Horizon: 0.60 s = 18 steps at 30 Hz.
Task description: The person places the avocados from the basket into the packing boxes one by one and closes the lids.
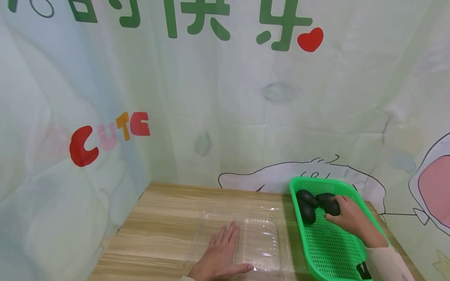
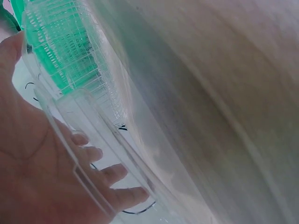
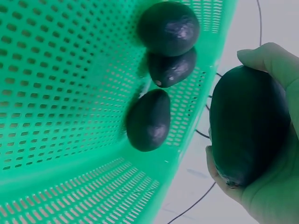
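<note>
**Avocado [image 3: 247, 128] pinched over the basket [image 1: 330, 244], thin plastic under straight fingers**

The right hand [image 1: 346, 218] pinches the dark avocado between thumb and fingers; in the right wrist view it is apart from the three loose avocados [image 3: 149, 120]. Those lie in the green basket, beyond and to the left of the right fingers in the head view. The left hand [image 1: 221, 251] has its fingers straight on the clear plastic container [image 1: 261, 244], thumb out to the side; part of the container reaches past them towards the basket, over the desk [image 1: 168, 218]. How hard they press cannot be told.

The grip looks like the first weak point: the rounded fruit could roll out of the right fingers if they loosen, and knock the fruit beyond them. The basket's rim stands between the right fingers and the container, so a low crossing could catch it. Beneath the left fingers, the container seems flimsy; a lopsided press could make it flex or skid, and lifting them could let it shift.
</note>
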Each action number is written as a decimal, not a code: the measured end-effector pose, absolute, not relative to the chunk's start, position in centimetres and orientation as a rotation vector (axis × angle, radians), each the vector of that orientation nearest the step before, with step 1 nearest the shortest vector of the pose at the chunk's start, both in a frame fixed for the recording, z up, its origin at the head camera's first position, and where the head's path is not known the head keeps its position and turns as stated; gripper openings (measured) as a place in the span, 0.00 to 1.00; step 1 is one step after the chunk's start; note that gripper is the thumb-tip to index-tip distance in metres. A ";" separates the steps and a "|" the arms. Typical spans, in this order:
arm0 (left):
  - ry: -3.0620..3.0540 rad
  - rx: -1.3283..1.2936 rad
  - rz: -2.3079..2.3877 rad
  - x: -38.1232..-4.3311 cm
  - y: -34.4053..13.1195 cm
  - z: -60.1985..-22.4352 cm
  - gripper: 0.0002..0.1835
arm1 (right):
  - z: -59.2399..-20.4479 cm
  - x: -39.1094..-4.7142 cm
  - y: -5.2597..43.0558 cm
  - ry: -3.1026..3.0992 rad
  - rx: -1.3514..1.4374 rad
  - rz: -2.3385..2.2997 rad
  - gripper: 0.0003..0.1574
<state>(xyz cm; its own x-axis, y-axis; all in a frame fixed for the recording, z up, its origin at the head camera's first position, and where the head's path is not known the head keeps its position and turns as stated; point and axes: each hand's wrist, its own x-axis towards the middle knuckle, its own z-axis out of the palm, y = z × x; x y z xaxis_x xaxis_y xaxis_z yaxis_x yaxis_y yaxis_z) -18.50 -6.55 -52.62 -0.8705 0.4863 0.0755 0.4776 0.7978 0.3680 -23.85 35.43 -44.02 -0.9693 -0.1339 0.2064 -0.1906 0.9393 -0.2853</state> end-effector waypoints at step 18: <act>2.935 0.766 0.614 -18.6 -6.6 -52.7 0.61 | -42.3 -21.7 33.2 -2.835 0.248 0.464 0.40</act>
<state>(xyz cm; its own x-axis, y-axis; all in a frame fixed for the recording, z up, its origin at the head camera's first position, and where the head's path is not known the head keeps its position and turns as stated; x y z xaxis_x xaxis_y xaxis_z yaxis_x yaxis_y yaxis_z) -18.65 -6.64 -52.69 -0.8765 0.4783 0.0537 0.4597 0.7989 0.3880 -21.70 33.24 -42.29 -0.9524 -0.1253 0.2779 -0.2073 0.9346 -0.2891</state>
